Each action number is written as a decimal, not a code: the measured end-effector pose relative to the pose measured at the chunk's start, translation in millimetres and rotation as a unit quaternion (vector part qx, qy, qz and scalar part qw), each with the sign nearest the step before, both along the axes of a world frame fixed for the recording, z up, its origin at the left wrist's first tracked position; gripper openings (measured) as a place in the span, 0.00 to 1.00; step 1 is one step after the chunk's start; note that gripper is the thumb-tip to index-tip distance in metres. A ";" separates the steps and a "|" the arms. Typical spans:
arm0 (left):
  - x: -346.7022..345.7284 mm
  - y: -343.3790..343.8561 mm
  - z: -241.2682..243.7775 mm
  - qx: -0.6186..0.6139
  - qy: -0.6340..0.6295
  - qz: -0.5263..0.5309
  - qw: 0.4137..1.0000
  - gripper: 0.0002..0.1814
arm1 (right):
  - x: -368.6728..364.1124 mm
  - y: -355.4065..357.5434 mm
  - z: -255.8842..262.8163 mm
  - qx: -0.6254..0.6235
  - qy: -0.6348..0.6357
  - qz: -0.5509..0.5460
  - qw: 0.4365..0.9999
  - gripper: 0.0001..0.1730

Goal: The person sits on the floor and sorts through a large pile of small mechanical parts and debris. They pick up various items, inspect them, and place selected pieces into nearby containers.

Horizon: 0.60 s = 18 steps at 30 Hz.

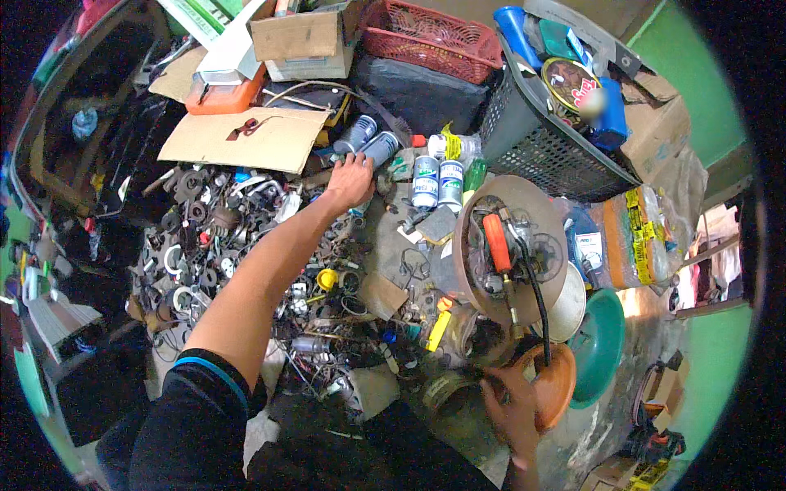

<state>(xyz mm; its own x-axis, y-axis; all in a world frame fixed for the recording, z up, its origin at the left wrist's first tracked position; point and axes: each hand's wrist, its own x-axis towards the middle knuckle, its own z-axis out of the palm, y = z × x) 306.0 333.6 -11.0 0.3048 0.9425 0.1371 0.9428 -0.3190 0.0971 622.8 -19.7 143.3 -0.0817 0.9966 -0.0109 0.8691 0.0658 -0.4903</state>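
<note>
My left hand (352, 180) reaches forward to the near end of a metal can (381, 148), fingertips at its rim; whether it grips the can is unclear. A second can (356, 134) lies beside that one, to the left. My right hand (508, 402) is low on the right, blurred, beside an orange bowl (562, 386); its fingers are partly in shadow and a hold cannot be made out. A large bowl (462, 270) of metal parts, with an orange-handled tool (496, 242) and a black hose (533, 276), stands ahead of that hand. Two cans (425, 182) (451, 183) stand side by side further forward.
A wide heap of small metal parts (215, 221) spreads under my left arm. Cardboard (245, 138) lies beyond it. A red plastic basket (430, 43) and a grey crate (552, 147) stand at the back. A green basin (599, 350) and a taped parcel (632, 239) are at right.
</note>
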 end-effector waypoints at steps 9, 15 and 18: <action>14.1 51.4 -30.7 -0.013 0.003 0.078 0.997 0.30 | 48.0 -49.3 -13.8 -0.011 0.025 -0.057 0.998 0.12; 6.7 55.0 -3.0 -0.146 -0.009 0.073 0.986 0.24 | 44.3 -35.6 -9.1 -0.014 0.005 -0.006 1.000 0.12; -8.8 40.9 -5.2 -0.164 -0.052 0.025 0.985 0.27 | 31.7 -29.8 -7.4 0.001 0.023 -0.005 1.000 0.12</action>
<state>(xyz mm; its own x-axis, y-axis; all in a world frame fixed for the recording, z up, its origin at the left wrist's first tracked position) 297.1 374.5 -16.3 0.2572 0.9548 -0.1491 0.9362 -0.2080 0.2834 654.5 -49.5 135.9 -0.0721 0.9974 -0.0051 0.8466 0.0585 -0.5290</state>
